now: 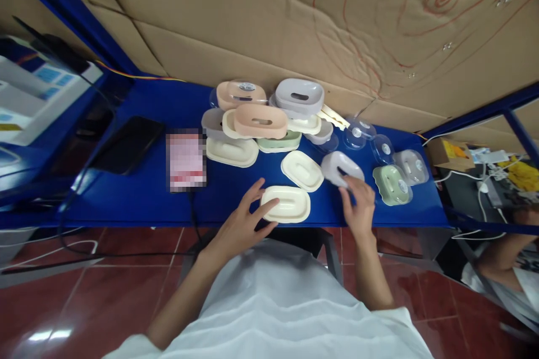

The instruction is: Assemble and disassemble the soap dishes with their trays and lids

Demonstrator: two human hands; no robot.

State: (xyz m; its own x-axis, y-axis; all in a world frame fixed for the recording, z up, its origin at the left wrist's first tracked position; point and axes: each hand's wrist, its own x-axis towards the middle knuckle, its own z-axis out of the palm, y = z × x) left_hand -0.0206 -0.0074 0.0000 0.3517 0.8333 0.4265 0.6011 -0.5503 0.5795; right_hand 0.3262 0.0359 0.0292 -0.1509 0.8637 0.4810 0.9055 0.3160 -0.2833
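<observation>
My left hand (247, 217) is open, fingers spread, over the left end of a cream oval soap dish base (288, 204) at the table's front edge. My right hand (359, 202) grips the near right rim of a pale grey soap dish (339, 167) with a slot in its bottom; its fingertips are partly hidden. Between the hands lies another cream base (302, 170), turned at a slant. Behind are piled soap dish parts: a peach dish (260, 118) in front, a grey dish (300, 93) stacked at the back, and a green one (279, 142) below.
At right stand a green soap dish (391, 184) and a grey one (411, 167) under clear lids, with loose clear lids (382, 149) behind. A blurred pink box (186, 159) and black tablet-like object (128, 145) lie left. Cardboard (236, 28) walls the back. Another person's arm (505, 247) shows far right.
</observation>
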